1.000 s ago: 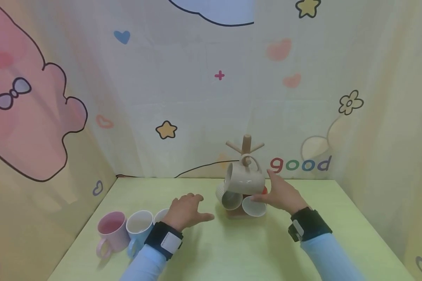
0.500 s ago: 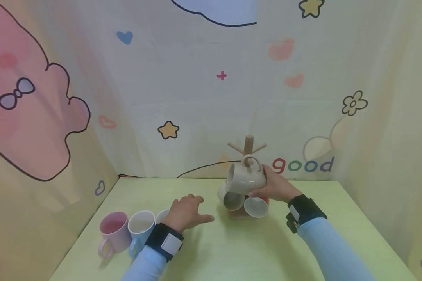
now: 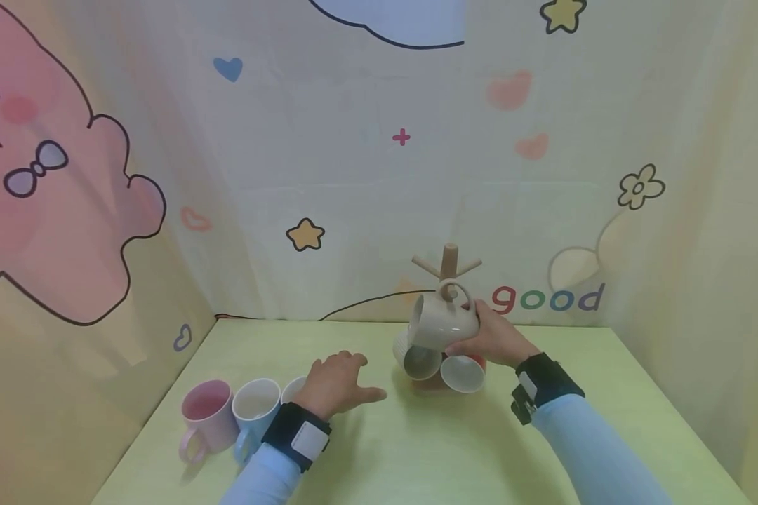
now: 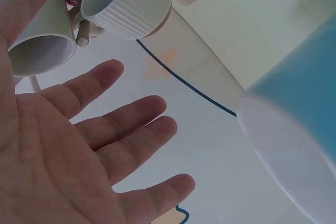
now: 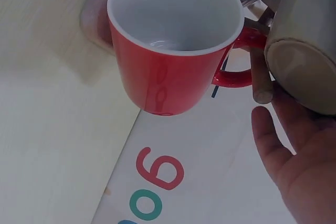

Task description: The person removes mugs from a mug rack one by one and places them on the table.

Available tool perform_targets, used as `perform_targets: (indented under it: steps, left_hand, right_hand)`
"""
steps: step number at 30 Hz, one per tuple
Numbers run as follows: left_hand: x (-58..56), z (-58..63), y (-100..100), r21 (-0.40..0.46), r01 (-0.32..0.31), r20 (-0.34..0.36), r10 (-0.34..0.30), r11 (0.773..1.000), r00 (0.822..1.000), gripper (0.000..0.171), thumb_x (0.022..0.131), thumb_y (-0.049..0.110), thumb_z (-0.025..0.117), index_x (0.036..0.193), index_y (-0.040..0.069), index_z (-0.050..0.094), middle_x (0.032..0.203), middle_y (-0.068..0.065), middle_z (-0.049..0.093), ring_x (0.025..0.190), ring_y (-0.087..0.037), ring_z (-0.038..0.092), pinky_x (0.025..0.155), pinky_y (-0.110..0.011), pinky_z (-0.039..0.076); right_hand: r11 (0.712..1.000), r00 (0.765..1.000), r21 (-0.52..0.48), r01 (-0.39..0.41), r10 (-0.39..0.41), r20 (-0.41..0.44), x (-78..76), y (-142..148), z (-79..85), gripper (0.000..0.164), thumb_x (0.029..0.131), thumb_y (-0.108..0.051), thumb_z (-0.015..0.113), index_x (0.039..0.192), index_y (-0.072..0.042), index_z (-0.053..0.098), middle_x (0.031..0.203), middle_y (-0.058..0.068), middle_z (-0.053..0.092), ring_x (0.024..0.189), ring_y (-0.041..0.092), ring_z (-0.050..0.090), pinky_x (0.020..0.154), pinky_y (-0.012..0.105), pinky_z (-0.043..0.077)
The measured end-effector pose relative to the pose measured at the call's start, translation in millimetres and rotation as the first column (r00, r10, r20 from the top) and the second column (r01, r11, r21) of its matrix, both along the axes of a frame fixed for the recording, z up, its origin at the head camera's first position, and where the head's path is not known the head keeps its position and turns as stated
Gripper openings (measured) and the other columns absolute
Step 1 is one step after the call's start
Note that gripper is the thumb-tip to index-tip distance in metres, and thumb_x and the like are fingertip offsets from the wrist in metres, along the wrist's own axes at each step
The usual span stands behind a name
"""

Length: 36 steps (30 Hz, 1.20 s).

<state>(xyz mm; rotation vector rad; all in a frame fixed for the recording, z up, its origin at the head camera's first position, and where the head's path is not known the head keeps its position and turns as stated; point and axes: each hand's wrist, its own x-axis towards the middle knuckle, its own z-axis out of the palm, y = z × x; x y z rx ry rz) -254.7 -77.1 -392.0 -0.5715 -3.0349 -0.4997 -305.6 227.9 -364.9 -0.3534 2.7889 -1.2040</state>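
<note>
A cream mug (image 3: 441,326) hangs tilted by its handle at a peg of the wooden mug tree (image 3: 450,261), its mouth to the left. My right hand (image 3: 497,338) grips the mug's base end, thumb low on its near side. Lower on the tree are a ribbed white mug (image 4: 128,4) and a red mug (image 5: 160,80) with a white inside, its handle round a peg in the right wrist view. My left hand (image 3: 335,382) hovers over the table, fingers spread, holding nothing.
A pink mug (image 3: 210,419) and a light blue mug (image 3: 256,408) stand at the table's left. A third mug (image 3: 293,388) is partly hidden behind my left hand. Behind the tree, a printed cloth (image 3: 354,175) rises from the back edge of the green table (image 3: 379,463).
My right hand has closed in on the cream mug's base from the right and now grips it. The left hand stays in about the same place, and the view has turned slightly left.
</note>
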Motion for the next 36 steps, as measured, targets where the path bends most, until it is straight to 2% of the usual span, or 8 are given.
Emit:
perform_targets:
  steps: [10, 18, 27, 36]
  left_hand:
    - [1.1, 0.1, 0.5, -0.009, -0.004, -0.005, 0.004, 1.0, 1.0, 0.066, 0.08, 0.053, 0.076, 0.123, 0.005, 0.064, 0.113, -0.015, 0.065, 0.108, -0.034, 0.059, 0.093, -0.06, 0.042]
    - [5.2, 7.1, 3.9, -0.003, -0.008, 0.012, 0.008, 1.0, 1.0, 0.066, 0.08, 0.051, 0.077, 0.123, 0.003, 0.064, 0.112, -0.016, 0.065, 0.109, -0.035, 0.058, 0.094, -0.061, 0.041]
    - [6.0, 8.2, 5.6, -0.004, -0.005, 0.015, 0.005, 1.0, 1.0, 0.066, 0.08, 0.051, 0.077, 0.123, 0.004, 0.064, 0.112, -0.015, 0.064, 0.109, -0.035, 0.058, 0.095, -0.061, 0.041]
    - [7.1, 7.9, 6.1, 0.008, -0.003, 0.004, 0.003, 1.0, 1.0, 0.067, 0.08, 0.052, 0.077, 0.124, 0.003, 0.063, 0.114, -0.016, 0.065, 0.11, -0.035, 0.058, 0.094, -0.06, 0.042]
  right_hand:
    - [0.998, 0.998, -0.003, 0.064, -0.064, -0.027, 4.3, 0.3, -4.5, 0.095, 0.071, -0.046, 0.087, 0.138, -0.002, 0.037, 0.127, 0.021, 0.055, 0.109, 0.037, 0.058, 0.09, 0.055, 0.05]
    - [0.996, 0.996, -0.028, 0.079, -0.08, -0.038, 10.5, -2.5, -4.8, 0.099, 0.073, -0.049, 0.085, 0.144, -0.004, 0.033, 0.132, 0.02, 0.052, 0.112, 0.039, 0.056, 0.092, 0.057, 0.049]
    - [0.994, 0.994, -0.064, 0.09, -0.093, -0.057, 17.8, -0.6, -5.1, 0.102, 0.071, -0.053, 0.085, 0.146, -0.006, 0.033, 0.134, 0.019, 0.052, 0.113, 0.038, 0.055, 0.093, 0.057, 0.048]
    - [0.99, 0.991, -0.103, 0.095, -0.104, -0.088, 31.8, -4.0, -2.1, 0.101, 0.073, -0.053, 0.084, 0.145, -0.006, 0.033, 0.134, 0.019, 0.051, 0.116, 0.038, 0.054, 0.095, 0.058, 0.047]
